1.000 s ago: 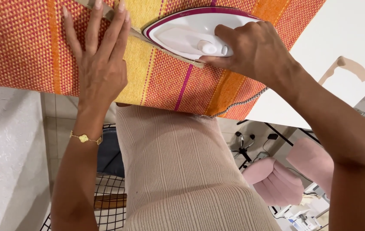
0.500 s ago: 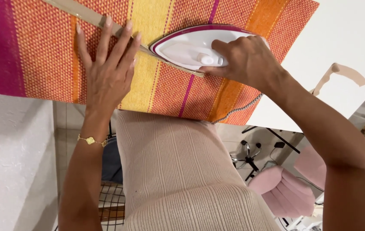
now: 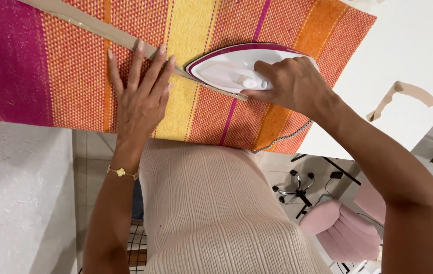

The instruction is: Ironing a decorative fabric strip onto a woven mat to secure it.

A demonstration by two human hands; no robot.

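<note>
- Left hand (image 3: pixel 142 99): flat, palm down, fingers spread and pointing toward 12 o'clock, grasping nothing. It presses on the striped woven cloth (image 3: pixel 64 76); the fingertips reach the tan strip (image 3: pixel 94 28). A gold bracelet (image 3: pixel 122 173) sits on the wrist.
- Tan strip: long axis runs from about 10 o'clock down to 4 o'clock across the cloth, passing under the left fingertips and on under the iron. Its far end goes out of frame at upper left.
- Iron (image 3: pixel 236 68): white body, magenta rim, sole down on strip and cloth, lying at 3 o'clock from the left hand, just beside it but not touching. Nose points toward 9 o'clock, at the left fingers; long axis roughly along the strip.
- Right hand (image 3: pixel 290 83): clenched around the iron's handle from the heel side; clearly the hand nearer the iron.
- Key relation: iron nose and left fingertips are near each other on the same strip, with a short stretch of uncovered strip between.
- Surface: cloth in magenta, orange and yellow bands hangs over the near edge of a white table (image 3: pixel 419 45). A loose tan scrap (image 3: pixel 402 94) lies on the table at 3 o'clock from the iron, well apart.
- Room: tiled floor below; pink chair (image 3: pixel 341 228) at 5 o'clock; grey textured surface (image 3: pixel 18 203) at 7 o'clock.
</note>
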